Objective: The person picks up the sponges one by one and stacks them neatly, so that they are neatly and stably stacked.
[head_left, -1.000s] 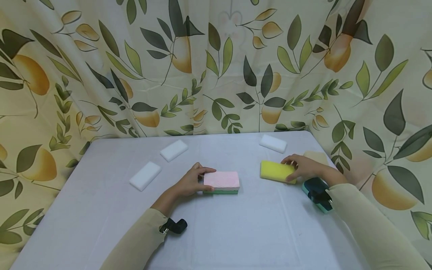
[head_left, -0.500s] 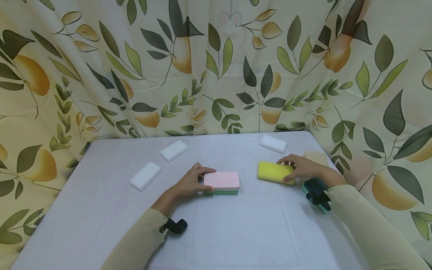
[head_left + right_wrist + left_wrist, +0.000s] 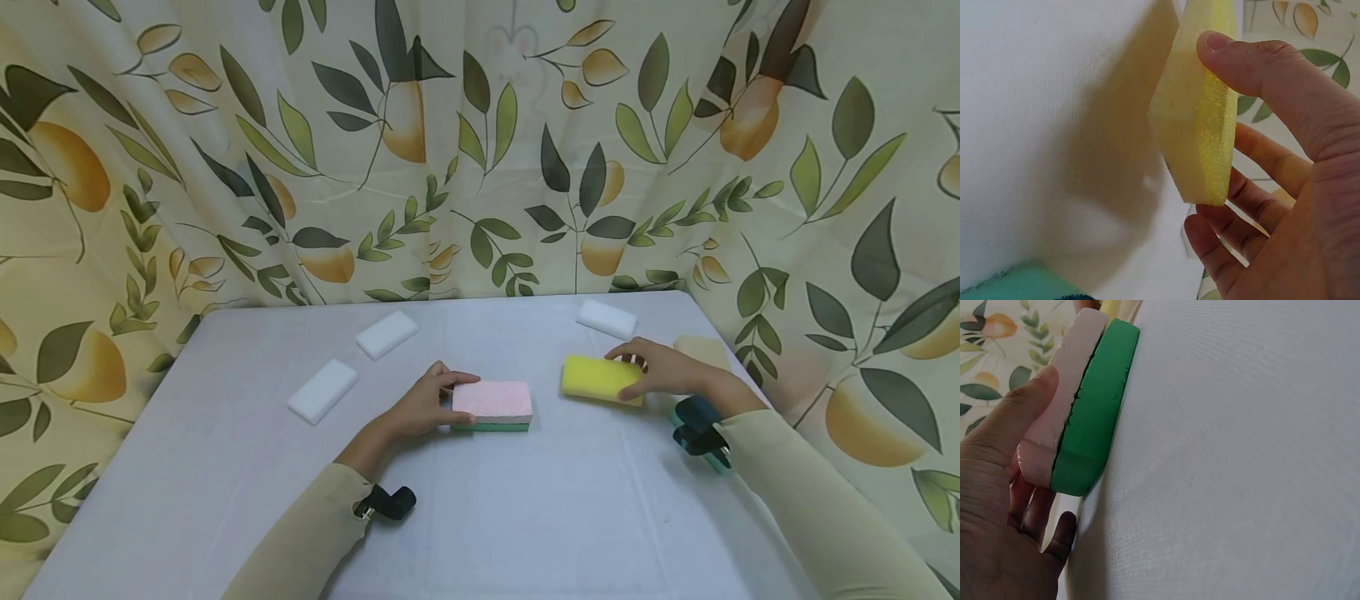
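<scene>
My left hand [image 3: 423, 406] grips the ends of a pink sponge [image 3: 492, 400] near the middle of the table, thumb on its near side and fingers at the far side. The pink sponge lies flat on a green sponge [image 3: 1099, 406] of about the same size. To the right, my right hand [image 3: 666, 368] pinches a yellow sponge [image 3: 596, 379] by its right end. In the right wrist view a pale layer [image 3: 1179, 134] shows on the underside of this sponge, and its shadow falls on the cloth apart from it.
White sponges [image 3: 324, 392] lie at the left and back of the white-covered table [image 3: 540, 517]. Behind my right hand sits a cream block [image 3: 703, 352]. A teal-green sponge [image 3: 1029, 282] lies beneath my right wrist. A leaf-patterned curtain [image 3: 480, 167] hangs behind the table.
My right hand has carried the yellow sponge leftward, nearer to the pink sponge, and slightly up in the view. My left hand and the stacked sponges have stayed put.
</scene>
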A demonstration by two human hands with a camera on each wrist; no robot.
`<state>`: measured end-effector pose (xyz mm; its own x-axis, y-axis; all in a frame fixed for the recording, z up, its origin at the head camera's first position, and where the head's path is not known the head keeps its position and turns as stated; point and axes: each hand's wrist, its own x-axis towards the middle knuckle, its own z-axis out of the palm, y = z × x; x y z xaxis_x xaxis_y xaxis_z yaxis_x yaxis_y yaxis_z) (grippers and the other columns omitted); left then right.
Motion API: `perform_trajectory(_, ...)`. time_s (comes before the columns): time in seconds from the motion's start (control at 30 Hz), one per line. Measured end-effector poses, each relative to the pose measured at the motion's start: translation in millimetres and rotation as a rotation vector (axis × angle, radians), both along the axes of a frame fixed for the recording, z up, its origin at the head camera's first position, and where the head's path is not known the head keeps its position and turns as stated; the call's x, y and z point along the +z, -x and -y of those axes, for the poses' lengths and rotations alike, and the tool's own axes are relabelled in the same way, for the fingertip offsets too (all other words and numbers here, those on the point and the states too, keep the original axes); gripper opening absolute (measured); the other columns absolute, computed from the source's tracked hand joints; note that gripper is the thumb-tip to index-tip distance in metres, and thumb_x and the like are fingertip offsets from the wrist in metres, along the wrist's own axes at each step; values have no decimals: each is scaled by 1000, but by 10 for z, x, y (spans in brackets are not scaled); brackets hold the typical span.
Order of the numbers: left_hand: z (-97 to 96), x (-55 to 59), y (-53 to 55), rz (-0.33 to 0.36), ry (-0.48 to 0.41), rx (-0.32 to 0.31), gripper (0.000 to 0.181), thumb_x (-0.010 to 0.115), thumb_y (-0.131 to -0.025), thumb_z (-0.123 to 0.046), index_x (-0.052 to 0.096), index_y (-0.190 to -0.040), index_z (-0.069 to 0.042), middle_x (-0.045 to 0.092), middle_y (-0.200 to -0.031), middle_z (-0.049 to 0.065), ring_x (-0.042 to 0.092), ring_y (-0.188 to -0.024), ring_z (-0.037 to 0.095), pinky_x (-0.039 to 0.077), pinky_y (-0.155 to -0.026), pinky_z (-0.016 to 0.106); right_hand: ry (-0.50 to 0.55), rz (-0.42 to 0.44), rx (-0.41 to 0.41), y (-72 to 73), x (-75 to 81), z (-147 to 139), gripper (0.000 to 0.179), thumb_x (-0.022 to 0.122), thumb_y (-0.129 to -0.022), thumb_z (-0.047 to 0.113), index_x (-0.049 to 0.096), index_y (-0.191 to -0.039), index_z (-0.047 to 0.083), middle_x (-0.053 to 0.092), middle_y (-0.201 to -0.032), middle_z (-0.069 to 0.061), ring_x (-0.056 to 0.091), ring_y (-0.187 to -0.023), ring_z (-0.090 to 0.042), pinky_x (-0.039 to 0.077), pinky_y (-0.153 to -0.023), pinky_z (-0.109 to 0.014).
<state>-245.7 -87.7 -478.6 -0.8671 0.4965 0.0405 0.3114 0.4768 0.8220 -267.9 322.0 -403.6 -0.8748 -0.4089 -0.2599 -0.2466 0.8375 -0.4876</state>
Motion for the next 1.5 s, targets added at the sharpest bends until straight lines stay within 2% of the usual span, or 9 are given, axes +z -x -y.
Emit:
perform_trajectory(0.2,-5,6,1,1,7,0,67,88,-74,-29,62,-134,-17,39,-95,6,48,-95,19,39,-84,32,23,-25,-3,-9,35,38,70,82,-78,38,55,-135,8,52,-119,-15,46,-105,-29,45,-84,-36)
perform_trajectory(0.47,0,9,4,-19,29,2,67,89,-72,-30,63,-133,-18,37,-93,4,42,-90,18,38,-80,29,41,-57,19,-25,48,80,69,82,-77,38,56,-134,10,53,-119,-13,47,-104,-27,44,-84,-37)
perform_trajectory(0.7,1,5,1,-33,34,0,67,88,-73,-31,63,-133,-18,37,-94,3,43,-93,17,40,-85,30,59,-80,41,-26,18,133,70,84,-76,38,57,-134,10,54,-118,-12,48,-105,-26,45,-85,-40)
perform_trajectory(1.0,1,25,-19,-35,43,9,68,87,-74,-32,61,-135,-19,42,-100,4,46,-94,19,40,-85,33,68,-118,56,-99,92,277,71,85,-75,39,58,-133,10,55,-119,-12,49,-108,-27,47,-87,-43)
perform_trajectory(1.23,15,21,-10,-50,43,-1,69,87,-74,-33,60,-136,-19,50,-111,2,52,-100,19,44,-92,36,67,-126,73,-155,151,396,70,85,-75,38,58,-132,9,54,-121,-14,48,-110,-29,48,-88,-48)
perform_trajectory(1.5,46,-10,3,-54,45,-1,73,87,-73,-34,58,-138,-18,52,-117,-1,54,-108,17,45,-95,36,86,-124,59,-170,152,467,70,85,-75,37,57,-133,9,54,-122,-14,47,-112,-30,48,-90,-51)
